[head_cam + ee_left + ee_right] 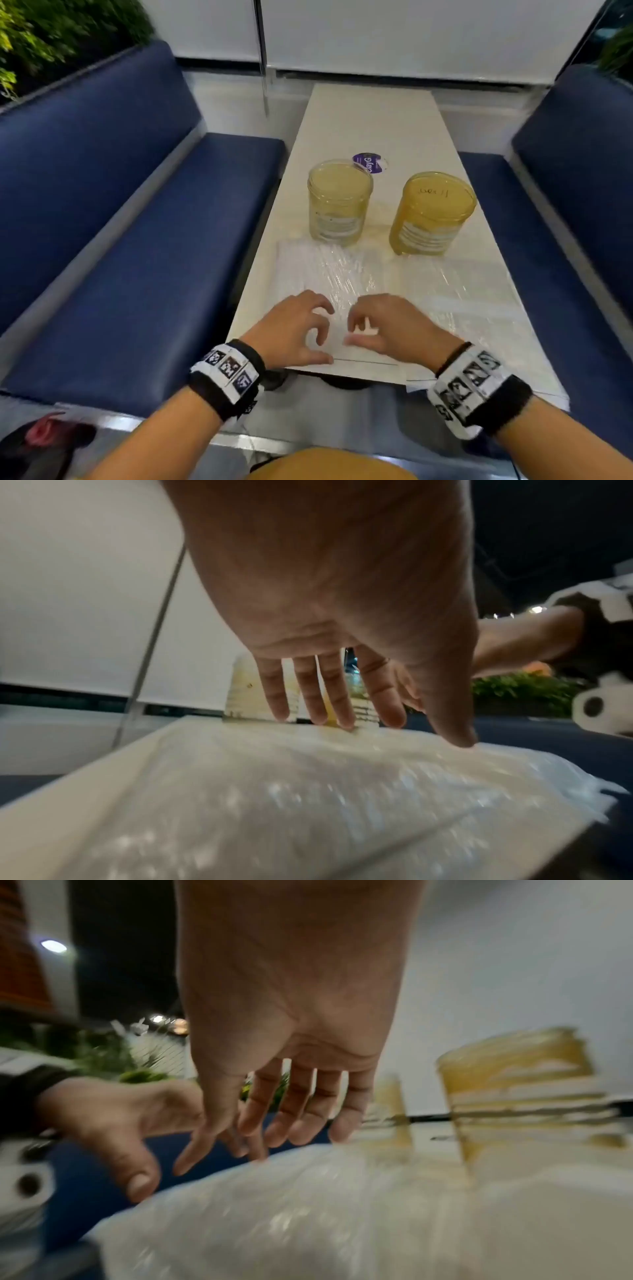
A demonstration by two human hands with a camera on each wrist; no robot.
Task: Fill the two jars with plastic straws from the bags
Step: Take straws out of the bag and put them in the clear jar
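Blue seat (144, 240) on my left, then the white bench (373, 116) running away from me. My left hand (294, 329) hovers over the near end of the left bag of straws (329, 270), fingers loosely curled, gripping nothing. My right hand (394, 325) is just beside it, same deal, relaxed above the plastic. The right bag (452, 291) lies flat next to it. Just past the bags stand the pale jar (337, 205) and the amber jar (430, 216), both upright, a purple sticker (370, 162) behind them. Another blue seat (565, 205) on the right.
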